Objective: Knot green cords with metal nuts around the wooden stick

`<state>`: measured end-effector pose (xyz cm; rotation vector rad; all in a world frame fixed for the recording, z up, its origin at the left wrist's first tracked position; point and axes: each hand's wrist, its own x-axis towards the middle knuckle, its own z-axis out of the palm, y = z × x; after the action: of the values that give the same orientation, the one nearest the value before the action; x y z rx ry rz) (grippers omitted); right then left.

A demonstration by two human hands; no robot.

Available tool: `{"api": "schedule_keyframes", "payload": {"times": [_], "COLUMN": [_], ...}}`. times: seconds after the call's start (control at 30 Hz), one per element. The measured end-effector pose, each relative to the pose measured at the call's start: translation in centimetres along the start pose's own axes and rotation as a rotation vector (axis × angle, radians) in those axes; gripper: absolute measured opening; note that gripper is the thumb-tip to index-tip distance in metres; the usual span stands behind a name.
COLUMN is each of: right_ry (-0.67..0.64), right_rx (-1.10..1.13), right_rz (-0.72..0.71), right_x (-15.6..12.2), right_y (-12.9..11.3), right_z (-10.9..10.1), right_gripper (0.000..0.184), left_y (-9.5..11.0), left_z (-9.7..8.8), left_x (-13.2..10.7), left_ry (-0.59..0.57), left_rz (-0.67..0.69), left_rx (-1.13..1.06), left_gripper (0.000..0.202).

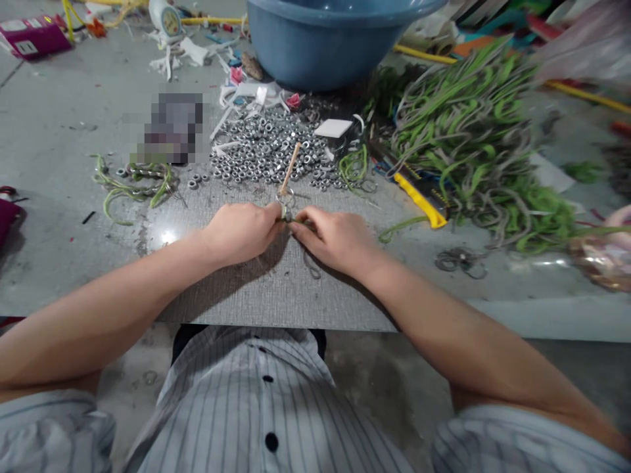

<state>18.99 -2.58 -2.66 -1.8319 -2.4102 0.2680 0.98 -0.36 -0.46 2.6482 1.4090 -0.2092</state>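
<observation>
My left hand [246,230] and my right hand [335,238] meet at the middle of the table, fingertips pinched around a green and grey cord [302,222]. A metal key ring [284,196] stands up from the cord between my fingers, and a small nut seems to sit on the cord there. A loop of grey cord hangs below my right hand. Just beyond the ring lies a thin wooden stick [290,169]. Behind it spreads a heap of metal nuts [261,148]. My fingers partly hide the cord.
A blue basin [330,46] stands at the back. To the right are a large pile of green and grey cords [463,138] and a yellow utility knife [421,202]. Corded pieces with nuts [140,184] lie left. Another person's hand [622,226] shows at the right edge.
</observation>
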Motion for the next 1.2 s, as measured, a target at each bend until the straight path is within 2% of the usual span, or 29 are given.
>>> {"api": "schedule_keyframes", "payload": {"times": [0.27, 0.43, 0.67, 0.9, 1.03, 1.2], "right_ry": [0.040, 0.026, 0.070, 0.157, 0.213, 0.348], "right_rx": [-0.047, -0.062, -0.078, -0.011, -0.048, -0.089], "right_rz": [-0.043, -0.071, -0.088, -0.118, -0.121, -0.045], "right_x": [0.0, 0.0, 0.0, 0.1, 0.5, 1.1], "right_y": [0.3, 0.7, 0.8, 1.1, 1.6, 2.7], "right_z": [0.6, 0.6, 0.7, 1.0, 1.0, 0.8], "right_gripper": [0.035, 0.034, 0.033, 0.031, 0.032, 0.033], "left_y": [-0.4, -0.6, -0.6, -0.9, -1.1, -1.5], "left_z": [0.1, 0.0, 0.0, -0.3, -0.6, -0.5], "left_x": [0.1, 0.1, 0.2, -0.1, -0.1, 0.1], "left_ry": [-0.037, -0.029, -0.010, 0.009, 0.040, 0.098], "left_rz": [-0.013, -0.014, -0.024, -0.001, 0.025, -0.064], "left_rx": [0.030, 0.052, 0.038, 0.062, 0.032, -0.005], "left_gripper": [0.039, 0.040, 0.042, 0.043, 0.043, 0.043]}}
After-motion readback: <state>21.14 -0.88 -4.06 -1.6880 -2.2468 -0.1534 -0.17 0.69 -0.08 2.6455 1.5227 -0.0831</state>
